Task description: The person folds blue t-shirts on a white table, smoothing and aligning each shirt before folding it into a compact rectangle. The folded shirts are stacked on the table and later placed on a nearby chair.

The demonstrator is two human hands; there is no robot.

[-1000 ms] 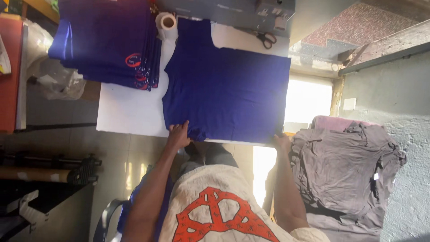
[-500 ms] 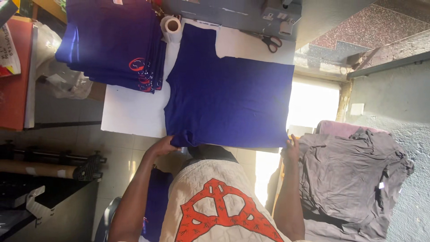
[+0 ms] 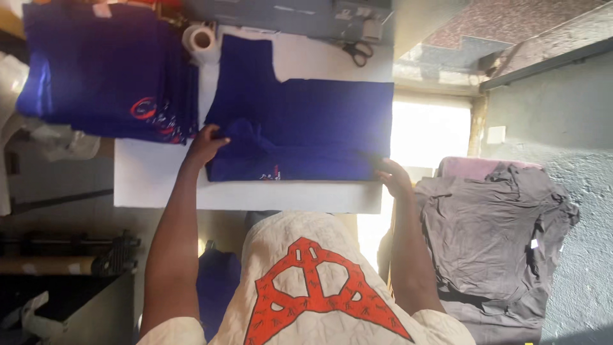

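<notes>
A blue shirt [image 3: 306, 128] lies flat on a white table [image 3: 159, 185], its lower part folded up so the near edge forms a straight line set back from the table's front rim, leaving a bare white strip along that rim. The left hand [image 3: 205, 142] pinches the fold at the shirt's left edge, fingers closed on the soft cloth. The right hand [image 3: 393, 176] grips the fold's right corner, just at the table's right edge, fingers curled around the fabric.

To the left, touching the shirt's sleeve side, sits a stack of blue shirts [image 3: 105, 70] with red and white print, its layered edges overhanging toward the middle. A roll of white tape [image 3: 201, 39] stands between the stack and the spread shirt's sleeve. Black scissors [image 3: 357, 52] lie beyond the shirt near a grey machine [image 3: 300, 16] at the table's far side. Bare table shows left of the left hand, below the stack.

Off the table to the right, a heap of rumpled grey cloth [image 3: 491, 236] is piled, well apart from the shirt.
</notes>
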